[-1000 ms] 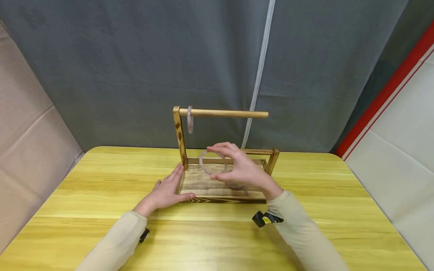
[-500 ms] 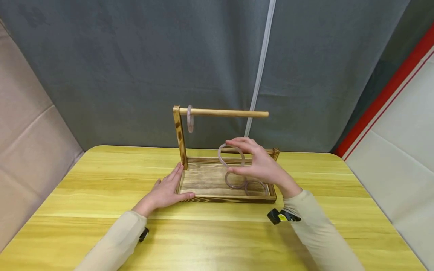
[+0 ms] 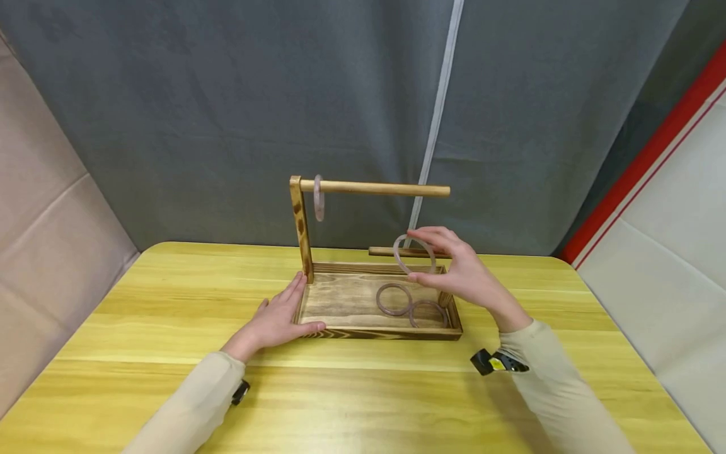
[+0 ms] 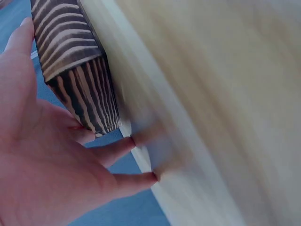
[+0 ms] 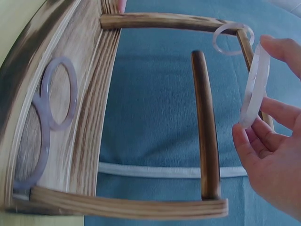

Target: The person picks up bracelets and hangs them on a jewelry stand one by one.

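My right hand (image 3: 467, 274) pinches a pale translucent bangle (image 5: 254, 87) between thumb and fingers, above the right part of a wooden stand's tray (image 3: 339, 302). In the head view the bangle is raised clear of the tray and close to the short lower bar (image 3: 386, 251). Another bangle (image 3: 319, 205) hangs on the long upper bar (image 3: 386, 188), near its left post (image 3: 300, 230). Two more lie in the tray, a left bangle (image 5: 74, 92) and a right bangle (image 5: 46, 141), overlapping or touching. My left hand (image 3: 275, 323) rests with straight fingers against the tray's left end.
The stand is on a yellow wood-grain table (image 3: 363, 391). A grey curtain (image 3: 227, 126) with a pale strip (image 3: 439, 94) hangs behind. Both bars have free right or left ends: the upper bar's points right, the lower bar's points left.
My right hand has moved right with the bangle, from over the tray's middle to near the lower bar, uncovering the two bangles in the tray. My left hand stays in place.
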{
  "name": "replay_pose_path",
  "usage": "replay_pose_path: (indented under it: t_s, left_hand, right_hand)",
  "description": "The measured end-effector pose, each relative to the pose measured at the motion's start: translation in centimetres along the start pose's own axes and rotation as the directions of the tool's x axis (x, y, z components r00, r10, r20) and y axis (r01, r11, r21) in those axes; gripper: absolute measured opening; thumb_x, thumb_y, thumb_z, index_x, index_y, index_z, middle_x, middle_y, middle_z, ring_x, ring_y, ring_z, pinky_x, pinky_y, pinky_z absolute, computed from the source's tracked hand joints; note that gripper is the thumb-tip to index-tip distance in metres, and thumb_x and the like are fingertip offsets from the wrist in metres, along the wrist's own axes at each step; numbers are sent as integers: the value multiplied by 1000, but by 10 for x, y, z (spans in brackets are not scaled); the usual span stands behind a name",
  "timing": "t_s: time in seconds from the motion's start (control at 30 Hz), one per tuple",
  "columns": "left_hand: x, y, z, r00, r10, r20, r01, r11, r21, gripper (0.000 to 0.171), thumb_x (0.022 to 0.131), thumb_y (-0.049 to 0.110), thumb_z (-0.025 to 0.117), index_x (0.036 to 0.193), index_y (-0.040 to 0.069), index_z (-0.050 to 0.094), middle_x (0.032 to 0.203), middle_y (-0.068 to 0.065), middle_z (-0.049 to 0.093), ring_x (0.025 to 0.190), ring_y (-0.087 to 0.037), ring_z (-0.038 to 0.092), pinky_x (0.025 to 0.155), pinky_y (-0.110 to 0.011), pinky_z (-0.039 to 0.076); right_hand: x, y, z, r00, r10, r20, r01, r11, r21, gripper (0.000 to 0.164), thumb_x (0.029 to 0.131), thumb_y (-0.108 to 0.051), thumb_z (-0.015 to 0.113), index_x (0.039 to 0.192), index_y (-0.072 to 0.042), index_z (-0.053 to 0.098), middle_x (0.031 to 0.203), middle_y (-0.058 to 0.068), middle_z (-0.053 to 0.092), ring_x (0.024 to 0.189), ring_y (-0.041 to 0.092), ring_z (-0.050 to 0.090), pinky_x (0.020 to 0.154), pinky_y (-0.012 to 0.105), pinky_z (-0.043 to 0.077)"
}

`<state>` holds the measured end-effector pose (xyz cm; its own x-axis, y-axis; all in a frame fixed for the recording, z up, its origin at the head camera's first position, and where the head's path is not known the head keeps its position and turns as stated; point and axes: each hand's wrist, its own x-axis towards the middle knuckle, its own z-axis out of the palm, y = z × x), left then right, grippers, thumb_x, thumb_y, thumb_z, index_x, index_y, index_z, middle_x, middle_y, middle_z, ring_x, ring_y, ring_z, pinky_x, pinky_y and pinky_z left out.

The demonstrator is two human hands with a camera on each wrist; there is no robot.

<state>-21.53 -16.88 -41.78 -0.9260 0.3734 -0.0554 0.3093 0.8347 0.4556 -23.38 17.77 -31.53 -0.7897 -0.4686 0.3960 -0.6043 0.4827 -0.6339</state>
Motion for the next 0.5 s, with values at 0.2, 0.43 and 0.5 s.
replay_pose_path:
  t_s: [0.2,0.43,0.5]
  left_hand:
    - [-1,0,2,1000,2,-14,-2,1000,-3,109,86,66,57,154,-1,4,160,-16,-1,142,-40,14,101,-74,9]
    - [-2,0,1,1000,-3,-15,3,1000,-11,109,85,66,58,154,0,4,160,-16,-1,142,-41,13,101,-74,8]
    - [-2,1,1,1000,-4,-11,4,1000,-8,109,85,66,57,154,0,4,160,-16,-1,142,-41,13,101,-74,9]
  right_hand:
    - [-6,4,-11,999,42,-5,-43,998,-48,66,81,-18,80,140,-11,52,138,8,47,105,24,49,77,46,47]
    - [-11,8,-19,997,70,-11,-71,995,-71,66,81,-21,80,141,-12,52,139,9,46,112,29,48,92,54,39]
    - [-12,9,-20,997,77,-17,-78,994,-81,66,81,-21,80,141,-12,52,139,10,46,110,28,49,91,54,39]
